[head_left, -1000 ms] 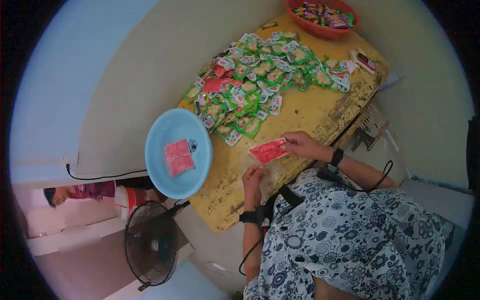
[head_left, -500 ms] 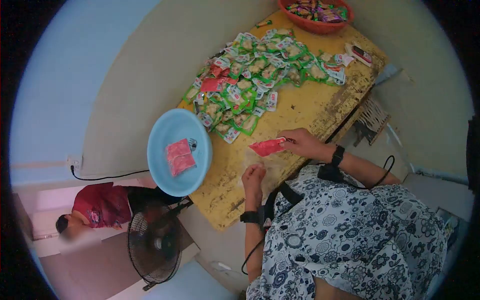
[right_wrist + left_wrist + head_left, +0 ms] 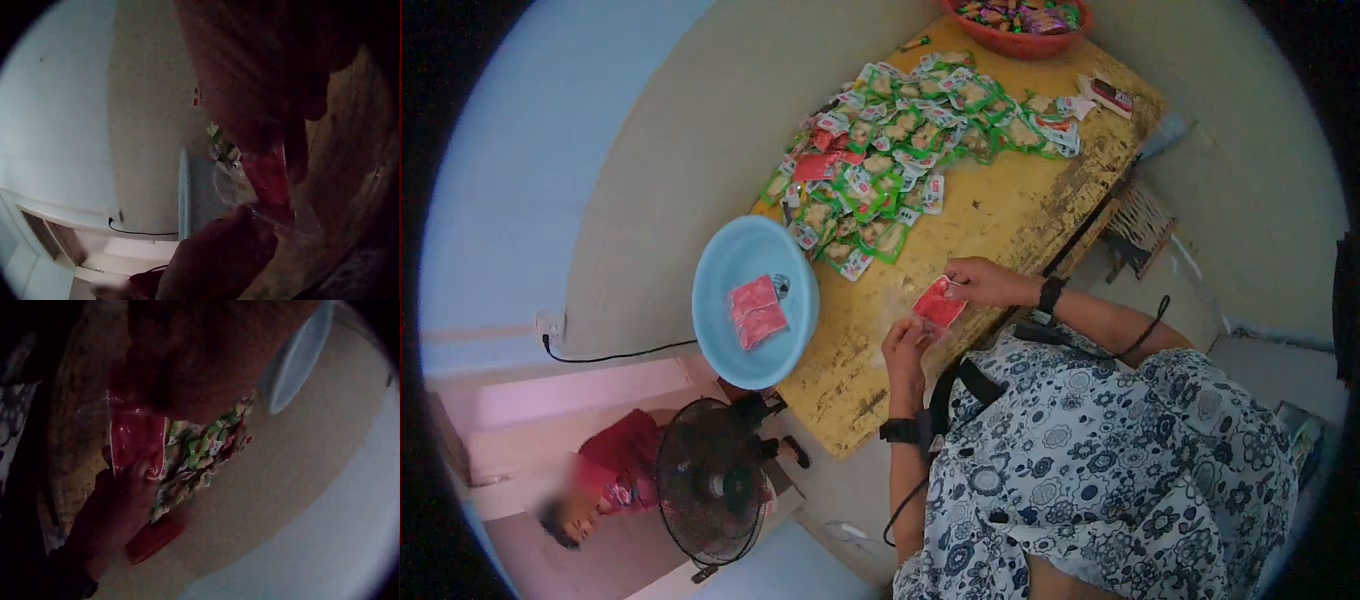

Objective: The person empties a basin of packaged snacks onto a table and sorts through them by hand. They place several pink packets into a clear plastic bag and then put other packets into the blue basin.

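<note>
My right hand (image 3: pixel 992 282) pinches the upper end of a flat red packet (image 3: pixel 936 304) with a pale edge. The left hand (image 3: pixel 904 350) grips a clear plastic bag (image 3: pixel 226 192) by its edge, close below the packet. In the right wrist view the packet's lower end overlaps the bag's mouth. The left wrist view shows the red packet (image 3: pixel 139 440) stretched between both hands, its far end under the right fingers. Both hands are over the near edge of a worn yellow table (image 3: pixel 1000 215).
Green-and-white food packets (image 3: pixel 900 135) lie heaped at the back, some red ones among them. A blue basin (image 3: pixel 712 330) holds pink-red packets. A red basin (image 3: pixel 1018 42) of wrapped sweets stands at the far end, near a phone (image 3: pixel 1111 96). A fan (image 3: pixel 710 480) and a person stand at left.
The red packet has come down to the bag at the left hand and now spans both hands. The right hand has shifted slightly left. The person behind the fan has moved.
</note>
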A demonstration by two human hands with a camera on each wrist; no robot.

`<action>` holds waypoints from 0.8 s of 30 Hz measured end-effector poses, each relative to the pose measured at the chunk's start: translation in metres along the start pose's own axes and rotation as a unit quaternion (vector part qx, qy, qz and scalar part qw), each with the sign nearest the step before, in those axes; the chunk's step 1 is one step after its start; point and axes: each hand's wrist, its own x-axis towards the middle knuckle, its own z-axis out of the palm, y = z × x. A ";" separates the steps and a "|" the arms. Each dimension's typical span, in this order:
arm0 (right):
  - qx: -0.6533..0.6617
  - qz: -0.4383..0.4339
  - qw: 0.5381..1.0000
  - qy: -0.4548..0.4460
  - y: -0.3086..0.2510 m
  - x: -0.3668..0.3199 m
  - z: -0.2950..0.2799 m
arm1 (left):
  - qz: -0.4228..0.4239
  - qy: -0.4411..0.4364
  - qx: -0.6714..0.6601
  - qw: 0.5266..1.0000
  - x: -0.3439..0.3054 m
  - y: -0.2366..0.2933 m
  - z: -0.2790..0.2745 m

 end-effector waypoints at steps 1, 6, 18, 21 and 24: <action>0.009 0.011 1.000 -0.019 0.001 0.004 0.002 | -0.006 -0.001 0.001 1.000 0.000 0.001 0.002; 0.065 0.117 0.987 -0.090 -0.012 0.010 -0.002 | -0.002 0.013 -0.004 1.000 0.001 0.003 -0.003; 0.029 0.069 0.996 -0.050 0.007 0.007 0.027 | -0.005 -0.024 0.029 0.999 -0.004 0.021 0.023; 0.072 0.150 0.979 -0.120 0.016 0.009 0.028 | -0.008 -0.054 0.062 0.997 0.005 0.013 0.019; 0.134 0.209 0.960 -0.131 -0.010 0.008 0.009 | 0.046 -0.031 0.137 0.989 0.007 0.013 0.007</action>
